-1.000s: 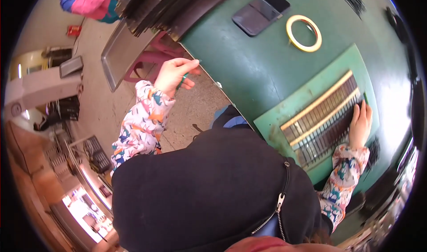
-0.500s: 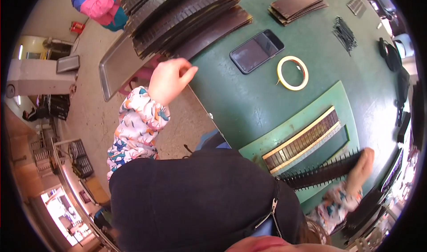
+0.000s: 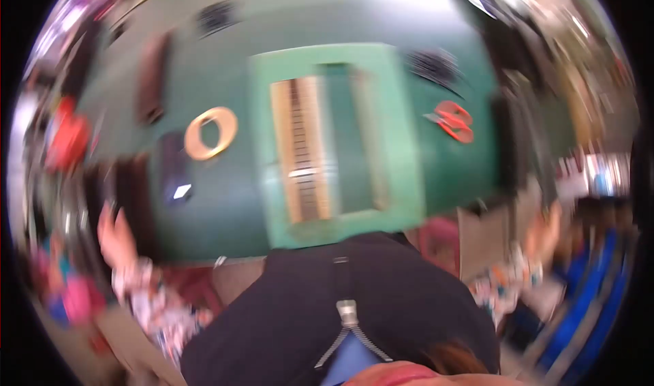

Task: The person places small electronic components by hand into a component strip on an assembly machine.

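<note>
Motion blurs the whole head view. At the left, my left hand (image 3: 117,239) is raised with thumb and fingers apart, its fingertips at the near end of a stack of dark strips (image 3: 135,198); whether it touches them cannot be told. Far to the right, my right hand (image 3: 543,236) closes on the near end of a long dark strip (image 3: 541,158), beside more dark strips. Between my hands lies a light green frame board (image 3: 402,161) with a recess. A dark, lined strip with pale yellow borders (image 3: 300,147) rests along the board's left part.
Left of the board are a yellow tape roll (image 3: 190,137), a phone (image 3: 174,168) and a dark brown stack (image 3: 152,79). Red-handled scissors (image 3: 455,120) and a pile of thin black pieces (image 3: 436,67) lie to its right. Another black pile (image 3: 216,18) sits farther back.
My view has swung round, centring the board. My right hand, with the pin-edged dark strip, has moved from the board out to the right. My left hand is now at the left stack.
</note>
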Action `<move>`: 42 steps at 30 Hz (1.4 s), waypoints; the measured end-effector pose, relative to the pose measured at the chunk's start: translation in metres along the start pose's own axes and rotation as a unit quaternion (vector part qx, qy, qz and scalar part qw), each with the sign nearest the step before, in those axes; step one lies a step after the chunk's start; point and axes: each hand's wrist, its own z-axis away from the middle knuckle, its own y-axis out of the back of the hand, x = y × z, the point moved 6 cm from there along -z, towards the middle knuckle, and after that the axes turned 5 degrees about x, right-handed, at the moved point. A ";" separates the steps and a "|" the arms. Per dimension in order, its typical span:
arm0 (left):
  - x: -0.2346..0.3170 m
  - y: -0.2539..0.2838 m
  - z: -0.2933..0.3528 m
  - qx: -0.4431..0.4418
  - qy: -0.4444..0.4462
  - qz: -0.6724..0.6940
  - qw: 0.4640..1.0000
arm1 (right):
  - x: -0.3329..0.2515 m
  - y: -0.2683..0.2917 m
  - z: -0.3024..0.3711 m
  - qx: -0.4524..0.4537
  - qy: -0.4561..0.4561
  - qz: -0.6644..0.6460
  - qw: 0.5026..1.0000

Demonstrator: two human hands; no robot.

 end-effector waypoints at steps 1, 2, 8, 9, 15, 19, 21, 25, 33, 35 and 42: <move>-0.025 -0.011 0.002 -0.015 -0.012 -0.003 1.000 | -0.011 0.043 0.003 0.105 0.063 0.047 0.991; -0.052 -0.005 0.009 0.006 -0.034 -0.082 0.996 | -0.016 0.077 -0.002 0.188 0.110 0.083 0.972; -0.035 0.017 -0.057 0.000 0.046 -0.064 0.997 | -0.045 0.182 0.020 0.303 0.223 0.096 0.922; -0.043 0.016 -0.067 0.026 0.029 -0.003 0.999 | -0.045 0.185 0.016 0.310 0.213 0.098 0.921; 0.031 0.012 -0.072 -0.018 0.192 0.515 0.835 | -0.043 0.197 -0.002 0.423 0.146 0.217 0.867; 0.143 0.013 -0.048 -0.158 0.215 0.736 0.622 | -0.062 0.153 0.007 0.475 0.112 0.551 0.677; 0.220 0.016 -0.030 -0.288 0.132 0.757 0.571 | -0.033 0.078 -0.016 0.329 0.214 0.555 0.734; 0.386 -0.033 0.020 -0.342 0.203 0.773 0.495 | 0.136 -0.092 -0.051 -0.106 0.078 0.349 0.928; 0.431 -0.074 0.038 -0.281 0.058 0.694 0.660 | 0.238 -0.157 -0.082 -0.140 0.169 0.511 0.831; 0.432 -0.075 0.032 -0.265 0.051 0.715 0.645 | 0.248 -0.148 -0.087 -0.128 0.167 0.533 0.820; 0.434 -0.068 0.032 -0.235 -0.010 0.725 0.648 | 0.201 -0.123 -0.078 -0.132 0.218 0.699 0.669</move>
